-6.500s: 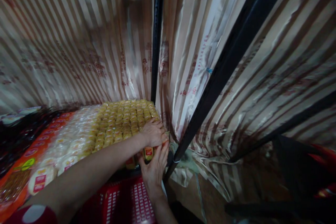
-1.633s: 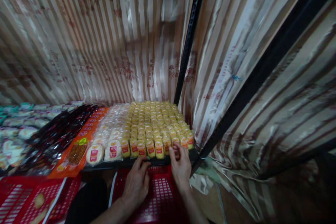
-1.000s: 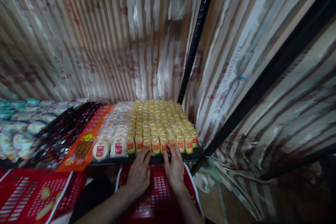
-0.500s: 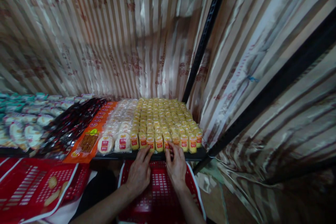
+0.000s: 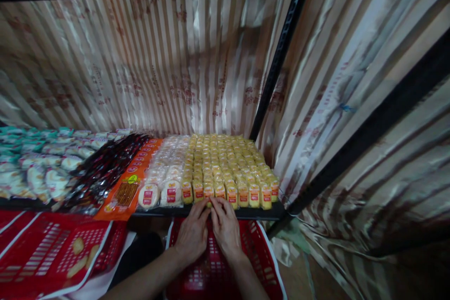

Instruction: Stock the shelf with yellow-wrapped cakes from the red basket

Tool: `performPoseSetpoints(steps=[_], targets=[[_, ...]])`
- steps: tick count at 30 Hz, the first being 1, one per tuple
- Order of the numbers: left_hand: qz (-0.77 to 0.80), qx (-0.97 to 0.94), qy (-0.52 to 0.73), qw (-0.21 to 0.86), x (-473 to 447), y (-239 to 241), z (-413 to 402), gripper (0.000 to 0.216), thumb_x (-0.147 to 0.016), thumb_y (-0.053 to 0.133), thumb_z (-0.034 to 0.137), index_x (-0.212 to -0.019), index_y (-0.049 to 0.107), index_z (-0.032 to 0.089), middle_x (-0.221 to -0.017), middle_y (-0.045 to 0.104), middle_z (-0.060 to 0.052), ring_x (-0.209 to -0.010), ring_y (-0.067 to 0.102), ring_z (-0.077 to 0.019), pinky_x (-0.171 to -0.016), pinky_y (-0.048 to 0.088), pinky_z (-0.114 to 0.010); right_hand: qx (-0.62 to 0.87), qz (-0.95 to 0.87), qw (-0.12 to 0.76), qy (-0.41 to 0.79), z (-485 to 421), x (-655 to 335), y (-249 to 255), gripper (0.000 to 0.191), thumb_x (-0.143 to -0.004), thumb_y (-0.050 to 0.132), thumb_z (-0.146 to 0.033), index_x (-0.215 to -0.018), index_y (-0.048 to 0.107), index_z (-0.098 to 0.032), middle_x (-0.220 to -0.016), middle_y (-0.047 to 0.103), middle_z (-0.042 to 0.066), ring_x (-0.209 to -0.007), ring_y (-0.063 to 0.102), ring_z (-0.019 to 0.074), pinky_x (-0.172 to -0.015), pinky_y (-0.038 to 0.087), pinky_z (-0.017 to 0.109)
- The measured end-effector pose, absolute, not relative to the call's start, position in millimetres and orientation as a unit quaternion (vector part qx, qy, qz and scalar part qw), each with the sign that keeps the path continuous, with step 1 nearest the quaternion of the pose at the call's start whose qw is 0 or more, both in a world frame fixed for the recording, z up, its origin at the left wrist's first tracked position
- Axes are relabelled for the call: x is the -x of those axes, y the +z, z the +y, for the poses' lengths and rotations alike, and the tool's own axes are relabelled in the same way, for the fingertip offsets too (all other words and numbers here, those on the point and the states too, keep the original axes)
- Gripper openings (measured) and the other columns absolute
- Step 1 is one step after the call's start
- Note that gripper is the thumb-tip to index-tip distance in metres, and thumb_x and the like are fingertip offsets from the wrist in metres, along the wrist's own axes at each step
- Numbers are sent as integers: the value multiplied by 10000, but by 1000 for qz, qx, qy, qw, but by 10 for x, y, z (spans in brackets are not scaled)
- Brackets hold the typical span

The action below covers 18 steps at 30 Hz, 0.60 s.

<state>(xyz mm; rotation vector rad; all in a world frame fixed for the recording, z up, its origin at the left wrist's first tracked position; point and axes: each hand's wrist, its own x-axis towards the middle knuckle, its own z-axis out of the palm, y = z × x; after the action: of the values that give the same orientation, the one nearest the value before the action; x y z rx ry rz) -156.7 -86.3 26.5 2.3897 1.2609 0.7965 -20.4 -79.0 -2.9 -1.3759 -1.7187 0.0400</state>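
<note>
Left hand (image 5: 192,234) and right hand (image 5: 225,229) side by side, thumbs nearly touching, fingers stretched forward onto the front row of yellow snack packs (image 5: 225,168). Fingertips pressed against the red-labelled fronts at the shelf (image 5: 253,213) edge; nothing gripped, palms down and loosely spread. Packs standing upright in tight rows, filling the right end of the shelf up to the black post (image 5: 277,61). Just left of them, round white cakes (image 5: 165,183) in clear wrap, then orange packets (image 5: 130,187), then dark wrappers (image 5: 101,168). Directly beneath the hands, a red basket (image 5: 260,253); another red basket (image 5: 45,253) lower left. Striped curtain (image 5: 140,65) behind everything.
</note>
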Motion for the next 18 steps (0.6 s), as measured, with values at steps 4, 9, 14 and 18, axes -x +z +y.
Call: performPoseSetpoints(steps=[4, 9, 14, 18], targets=[[431, -839, 295, 155, 1610, 278, -855, 613, -613, 373, -39, -1177, 525, 148, -1384, 399, -102, -1302, 330, -220, -1062, 351, -446, 549, -701, 455, 16, -762, 239, -63, 403, -878, 396, -176, -1243, 528, -285, -1011, 570, 66, -901, 583, 159, -785, 534, 298], [480, -803, 340, 98, 1740, 190, -868, 540, -691, 373, -16, -1181, 507, 165, -1385, 370, -106, -1302, 317, -232, -1046, 362, -466, 542, -702, 463, -15, -726, 250, -85, 410, -867, 396, -132, -1229, 544, -254, -964, 552, 68, -871, 568, 144, -764, 525, 270], [535, -760, 363, 64, 1863, 62, -849, 562, -731, 371, 6, -1273, 419, 146, -1417, 276, -132, -1339, 230, -253, -1051, 341, -478, 547, -694, 463, -71, -708, 250, -112, 385, -863, 431, -135, -1199, 568, -264, -956, 542, 68, -860, 547, 148, -749, 517, 281], [546, -752, 361, 83, 1870, -6, -784, 577, -757, 359, 27, -1323, 359, 138, -1418, 278, -130, -1339, 236, -232, -1068, 318, -451, 545, -705, 445, -85, -707, 228, -129, 399, -866, 453, -150, -1240, 528, -266, -1011, 557, 73, -919, 536, 168, -791, 509, 313]])
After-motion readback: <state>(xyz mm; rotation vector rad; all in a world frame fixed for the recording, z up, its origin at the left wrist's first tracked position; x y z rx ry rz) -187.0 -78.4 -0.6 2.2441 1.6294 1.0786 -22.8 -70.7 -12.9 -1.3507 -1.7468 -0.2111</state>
